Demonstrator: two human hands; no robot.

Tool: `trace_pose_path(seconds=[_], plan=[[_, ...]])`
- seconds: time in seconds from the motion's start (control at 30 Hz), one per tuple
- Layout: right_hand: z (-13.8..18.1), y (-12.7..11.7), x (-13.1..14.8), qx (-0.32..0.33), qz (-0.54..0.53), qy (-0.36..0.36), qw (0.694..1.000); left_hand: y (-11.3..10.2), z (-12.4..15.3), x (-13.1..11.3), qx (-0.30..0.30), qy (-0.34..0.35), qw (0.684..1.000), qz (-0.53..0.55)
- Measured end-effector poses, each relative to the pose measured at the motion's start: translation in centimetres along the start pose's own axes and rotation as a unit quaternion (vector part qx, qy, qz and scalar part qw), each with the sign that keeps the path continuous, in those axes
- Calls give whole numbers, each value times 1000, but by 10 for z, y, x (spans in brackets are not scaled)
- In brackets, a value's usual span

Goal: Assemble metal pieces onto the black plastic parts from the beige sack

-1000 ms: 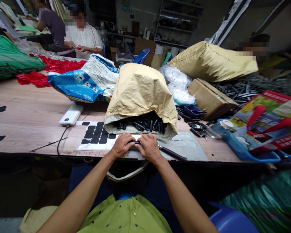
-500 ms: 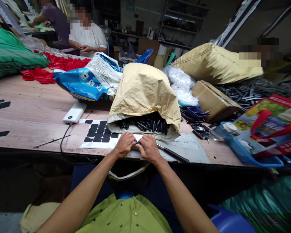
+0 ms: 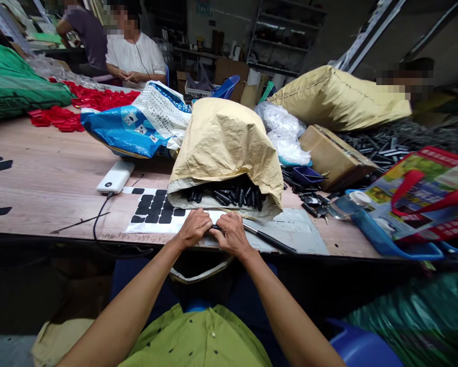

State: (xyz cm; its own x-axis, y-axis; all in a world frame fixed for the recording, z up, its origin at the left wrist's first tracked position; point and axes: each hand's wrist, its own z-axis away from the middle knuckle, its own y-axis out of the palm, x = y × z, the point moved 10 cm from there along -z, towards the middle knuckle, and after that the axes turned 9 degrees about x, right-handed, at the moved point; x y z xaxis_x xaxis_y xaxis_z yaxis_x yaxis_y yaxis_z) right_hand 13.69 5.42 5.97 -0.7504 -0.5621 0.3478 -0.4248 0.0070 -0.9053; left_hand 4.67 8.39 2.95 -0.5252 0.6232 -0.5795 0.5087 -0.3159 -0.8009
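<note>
My left hand (image 3: 193, 228) and my right hand (image 3: 232, 234) meet at the table's front edge, fingers closed on a small black piece (image 3: 215, 227) between them. Its exact kind is hidden by the fingers. Just behind the hands lies a tan woven sack (image 3: 224, 148), its mouth facing me with several black slim pieces (image 3: 238, 194) inside. A tool with a black handle (image 3: 276, 242) and a metal shaft rests beside my right hand. Left of my left hand, black rounded-square stickers (image 3: 152, 210) sit on a white backing sheet.
A white power bank (image 3: 116, 177) with a black cable lies to the left. Behind are a blue-and-white bag (image 3: 137, 127) and red pieces (image 3: 56, 120). On the right stand a wooden box (image 3: 333, 155), a jar (image 3: 349, 205) and a blue tray (image 3: 397, 247). Two people sit at the back left.
The whole view has shifted slightly left. Both hands stay together on the small black piece, with more of it showing between the fingers.
</note>
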Motion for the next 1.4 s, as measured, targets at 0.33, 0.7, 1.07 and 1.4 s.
trace_pose_path(seconds=[0.33, 0.7, 1.07, 1.4], plan=[[4, 2, 0, -10, -28, -6, 1000, -5, 1, 9, 6, -33, 995, 91], [8, 3, -5, -31, -56, 0, 998, -6, 1, 10, 1, -56, 994, 90], [8, 6, 2, -5, -29, -11, 1000, -7, 1, 5, -12, -33, 998, 46], [8, 3, 3, -13, -36, -10, 999, 1, 0, 8, -1, -19, 999, 30]])
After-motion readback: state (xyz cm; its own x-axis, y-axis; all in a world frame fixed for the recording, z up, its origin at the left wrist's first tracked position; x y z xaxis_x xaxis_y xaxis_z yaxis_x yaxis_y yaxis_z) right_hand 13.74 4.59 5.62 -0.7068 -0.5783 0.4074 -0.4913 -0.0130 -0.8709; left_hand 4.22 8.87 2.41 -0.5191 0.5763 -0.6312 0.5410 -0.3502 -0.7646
